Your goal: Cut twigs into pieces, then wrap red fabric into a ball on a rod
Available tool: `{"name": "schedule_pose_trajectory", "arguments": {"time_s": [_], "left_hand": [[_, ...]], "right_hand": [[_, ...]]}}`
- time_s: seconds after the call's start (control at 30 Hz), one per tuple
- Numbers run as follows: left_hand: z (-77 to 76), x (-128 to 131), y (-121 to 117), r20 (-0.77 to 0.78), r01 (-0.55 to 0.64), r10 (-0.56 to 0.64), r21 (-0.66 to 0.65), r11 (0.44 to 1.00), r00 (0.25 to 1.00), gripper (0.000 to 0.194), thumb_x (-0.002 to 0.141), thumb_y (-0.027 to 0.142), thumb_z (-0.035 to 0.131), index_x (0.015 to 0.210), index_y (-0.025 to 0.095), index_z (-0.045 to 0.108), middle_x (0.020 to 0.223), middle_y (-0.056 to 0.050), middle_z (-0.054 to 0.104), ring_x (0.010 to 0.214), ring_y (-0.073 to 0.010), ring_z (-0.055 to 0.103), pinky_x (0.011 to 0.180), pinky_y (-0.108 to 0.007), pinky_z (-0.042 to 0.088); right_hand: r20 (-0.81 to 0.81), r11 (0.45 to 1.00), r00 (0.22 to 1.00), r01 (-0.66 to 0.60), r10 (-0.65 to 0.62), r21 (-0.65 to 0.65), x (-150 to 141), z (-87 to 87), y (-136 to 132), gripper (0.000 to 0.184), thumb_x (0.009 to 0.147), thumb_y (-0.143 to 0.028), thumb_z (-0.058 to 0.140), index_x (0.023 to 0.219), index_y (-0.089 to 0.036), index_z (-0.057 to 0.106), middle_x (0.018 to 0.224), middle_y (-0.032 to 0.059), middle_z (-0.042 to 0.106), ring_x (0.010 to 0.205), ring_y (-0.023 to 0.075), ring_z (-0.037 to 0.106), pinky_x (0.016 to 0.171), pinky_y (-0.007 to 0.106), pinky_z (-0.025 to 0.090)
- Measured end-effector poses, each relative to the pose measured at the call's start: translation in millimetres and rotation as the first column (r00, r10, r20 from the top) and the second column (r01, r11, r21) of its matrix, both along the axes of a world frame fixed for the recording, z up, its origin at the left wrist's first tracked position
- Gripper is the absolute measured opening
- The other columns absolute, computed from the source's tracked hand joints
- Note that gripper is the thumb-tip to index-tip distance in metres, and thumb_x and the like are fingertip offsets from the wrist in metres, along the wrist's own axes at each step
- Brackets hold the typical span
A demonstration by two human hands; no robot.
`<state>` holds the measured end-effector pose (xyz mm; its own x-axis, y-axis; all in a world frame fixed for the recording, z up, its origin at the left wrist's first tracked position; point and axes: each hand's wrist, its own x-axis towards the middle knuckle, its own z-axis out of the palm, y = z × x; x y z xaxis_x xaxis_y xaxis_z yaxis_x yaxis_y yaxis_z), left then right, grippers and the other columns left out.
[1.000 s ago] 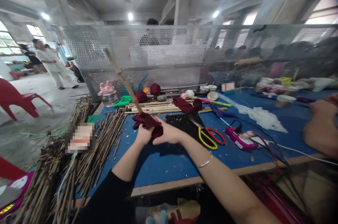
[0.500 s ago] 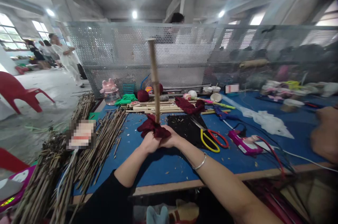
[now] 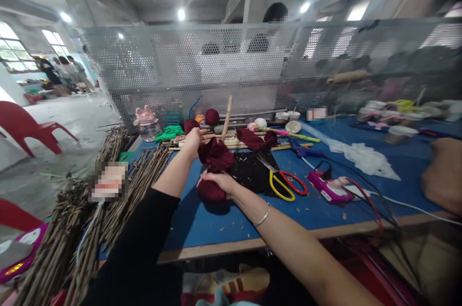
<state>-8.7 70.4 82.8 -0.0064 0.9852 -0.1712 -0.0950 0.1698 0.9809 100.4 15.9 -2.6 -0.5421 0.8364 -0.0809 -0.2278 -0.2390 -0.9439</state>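
Note:
My right hand (image 3: 222,182) is wrapped round the neck of a maroon fabric bundle. Its rounded lower part (image 3: 211,194) bulges below my fingers, close over the blue table (image 3: 187,229). Above the grip, loose maroon cloth (image 3: 216,156) flares out in folds. A bamboo stick (image 3: 227,119) rises from these folds, leaning right. My left hand (image 3: 194,142) is beside the cloth on its left, fingers stretched out; whether it touches the cloth I cannot tell. Yellow-and-red-handled scissors (image 3: 285,185) lie to the right on a black cloth (image 3: 249,166) strewn with scraps.
Dry stalks (image 3: 126,190) are piled at the left. Maroon balls (image 3: 212,117), bamboo pieces and more maroon cloth (image 3: 254,138) line the back, before a perforated metal screen (image 3: 162,70). A blue glue gun (image 3: 303,149), a purple power box (image 3: 328,188) and another person's hand (image 3: 442,171) are at right.
The bamboo stick has dropped lower and now leans right. My left hand has left the cloth's base and opened beside it. My right hand now grips above a rounded maroon part.

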Motion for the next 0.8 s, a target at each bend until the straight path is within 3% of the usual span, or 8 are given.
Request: {"name": "schedule_pose_trajectory", "arguments": {"time_s": [0.1,0.23,0.33,0.47,0.57,0.67,0.73,0.8], "left_hand": [[-10.3,-11.7,-16.4,-0.043,0.004,-0.007,-0.073,0.997,0.999,0.060,0.075,0.062,0.042,0.119,0.023,0.047,0.121,-0.009,0.053,0.094,-0.0218,0.056,0.068,-0.031,0.045],[-47.8,-16.6,-64.1,0.099,0.377,-0.364,-0.214,0.901,0.926,0.069,0.068,0.072,0.043,0.118,0.025,0.048,0.115,-0.010,0.057,0.093,-0.0225,0.058,0.070,-0.033,0.047],[-63.3,-14.6,-81.2,0.169,0.521,-0.496,-0.173,0.836,0.852,0.067,0.066,0.065,0.055,0.119,0.024,0.048,0.109,-0.010,0.061,0.094,-0.0230,0.059,0.077,-0.036,0.046],[-64.4,-11.2,-78.6,0.058,0.567,-0.565,-0.031,0.823,0.823,0.068,0.057,0.055,0.070,0.109,0.015,0.053,0.105,-0.012,0.062,0.099,-0.0249,0.057,0.086,-0.037,0.042],[-60.9,-5.3,-81.2,-0.327,0.233,-0.170,0.163,0.959,0.930,0.065,0.053,0.051,0.074,0.102,0.012,0.054,0.102,-0.012,0.060,0.099,-0.0248,0.055,0.089,-0.038,0.041],[-56.4,2.8,-90.9,-0.508,-0.046,0.350,0.517,0.855,0.787,0.066,0.051,0.044,0.076,0.106,0.015,0.052,0.100,-0.009,0.060,0.095,-0.0221,0.055,0.086,-0.036,0.042],[-52.7,5.9,-94.1,-0.531,-0.003,0.389,0.589,0.808,0.753,0.056,0.059,0.042,0.072,0.106,0.017,0.056,0.094,-0.007,0.062,0.087,-0.0194,0.057,0.080,-0.032,0.044],[-49.3,4.4,-90.3,-0.573,0.097,0.277,0.537,0.838,0.771,0.033,0.069,0.039,0.063,0.093,0.017,0.064,0.083,-0.005,0.066,0.076,-0.0168,0.059,0.074,-0.028,0.045]], "right_hand": [[-0.175,0.995,0.984,0.021,-0.038,-0.096,12.9,3.0,9.6,0.020,0.061,-0.034,0.059,0.062,-0.014,0.061,0.061,0.0030,0.064,0.061,0.0156,0.059,0.068,0.030,0.045],[-0.168,0.997,0.985,0.031,-0.043,-0.069,23.5,1.8,17.7,0.021,0.066,-0.034,0.055,0.072,-0.016,0.064,0.069,0.0030,0.067,0.071,0.0173,0.061,0.074,0.031,0.045],[-0.055,0.984,0.996,-0.063,0.073,0.167,18.4,-5.6,12.8,0.028,0.071,-0.039,0.054,0.087,-0.019,0.065,0.085,0.0039,0.067,0.089,0.0196,0.060,0.086,0.035,0.042],[0.137,0.844,0.989,-0.028,-0.054,0.536,9.9,-13.8,12.1,0.024,0.075,-0.043,0.054,0.085,-0.024,0.065,0.089,0.0036,0.066,0.098,0.0196,0.056,0.092,0.032,0.038],[0.187,0.803,0.977,-0.029,-0.103,0.595,10.4,-15.7,18.1,0.028,0.078,-0.046,0.048,0.077,-0.023,0.064,0.082,0.0041,0.064,0.088,0.0197,0.058,0.084,0.031,0.042],[0.211,0.810,0.965,0.002,-0.156,0.586,13.5,-15.7,20.1,0.031,0.081,-0.045,0.044,0.077,-0.021,0.062,0.079,0.0042,0.064,0.082,0.0193,0.059,0.080,0.032,0.045],[0.214,0.799,0.959,0.023,-0.188,0.600,14.4,-14.7,18.2,0.030,0.081,-0.044,0.044,0.079,-0.020,0.063,0.084,0.0049,0.064,0.088,0.0200,0.058,0.085,0.033,0.044],[0.217,0.785,0.955,0.025,-0.201,0.619,14.3,-13.0,16.0,0.027,0.078,-0.043,0.050,0.080,-0.019,0.063,0.088,0.0057,0.065,0.092,0.0210,0.057,0.090,0.035,0.041]]}}
